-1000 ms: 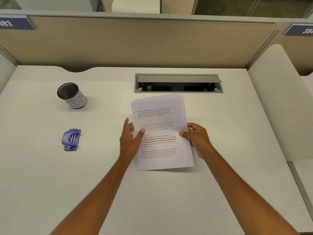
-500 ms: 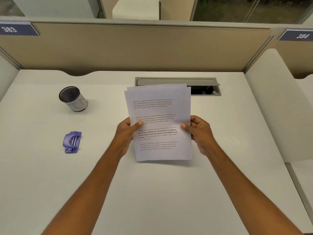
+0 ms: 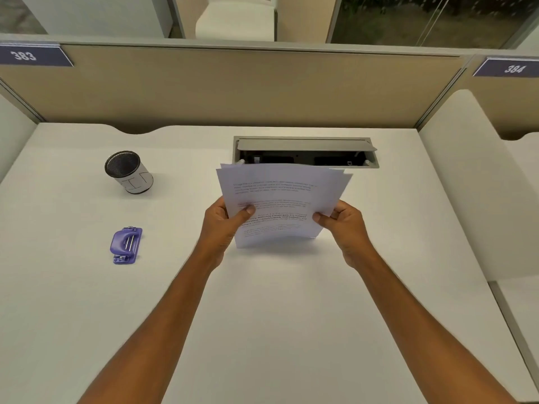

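A thin stack of white printed sheets (image 3: 280, 196) is held up over the middle of the white desk (image 3: 262, 316), tilted away from me, its top edges slightly fanned. My left hand (image 3: 224, 225) pinches the stack's left edge, thumb on the printed face. My right hand (image 3: 344, 225) pinches the right edge the same way. The bottom edge of the sheets hangs just above the desk and casts a shadow there.
A purple hole punch (image 3: 126, 245) lies at the left of the desk. A black mesh cup with a white paper wrap (image 3: 128, 172) stands behind it. An open grey cable hatch (image 3: 306, 151) is set in the desk behind the sheets. Beige partitions enclose the desk.
The sheets lay flat on the desk under my hands one second ago. Both hands have since lifted them and tipped them further upright, away from me.
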`<state>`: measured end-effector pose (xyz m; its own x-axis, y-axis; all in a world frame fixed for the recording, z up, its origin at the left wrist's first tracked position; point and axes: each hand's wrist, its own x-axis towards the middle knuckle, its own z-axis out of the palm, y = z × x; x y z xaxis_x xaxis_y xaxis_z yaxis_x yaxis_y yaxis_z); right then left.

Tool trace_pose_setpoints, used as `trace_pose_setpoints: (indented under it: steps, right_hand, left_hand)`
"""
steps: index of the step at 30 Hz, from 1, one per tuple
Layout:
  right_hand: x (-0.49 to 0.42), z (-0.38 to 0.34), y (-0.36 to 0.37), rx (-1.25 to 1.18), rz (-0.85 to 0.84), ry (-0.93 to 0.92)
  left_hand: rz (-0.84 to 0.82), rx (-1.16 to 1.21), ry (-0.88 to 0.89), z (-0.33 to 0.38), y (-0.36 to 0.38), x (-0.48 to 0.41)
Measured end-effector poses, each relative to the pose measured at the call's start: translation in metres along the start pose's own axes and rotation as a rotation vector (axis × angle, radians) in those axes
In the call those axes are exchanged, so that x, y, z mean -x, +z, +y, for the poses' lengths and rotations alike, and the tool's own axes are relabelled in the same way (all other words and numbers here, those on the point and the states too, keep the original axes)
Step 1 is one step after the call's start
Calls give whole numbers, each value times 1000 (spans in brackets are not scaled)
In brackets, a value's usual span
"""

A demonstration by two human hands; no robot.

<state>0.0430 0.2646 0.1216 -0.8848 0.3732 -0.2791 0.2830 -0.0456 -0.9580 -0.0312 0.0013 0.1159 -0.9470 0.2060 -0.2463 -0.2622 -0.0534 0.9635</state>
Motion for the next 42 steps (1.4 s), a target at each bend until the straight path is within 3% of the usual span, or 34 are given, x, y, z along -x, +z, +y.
trace_pose_setpoints:
  steps: [42]
  right_hand:
    - [22, 12, 23, -89, 41, 4]
  left_hand:
    - [153, 20, 66, -13, 28, 27]
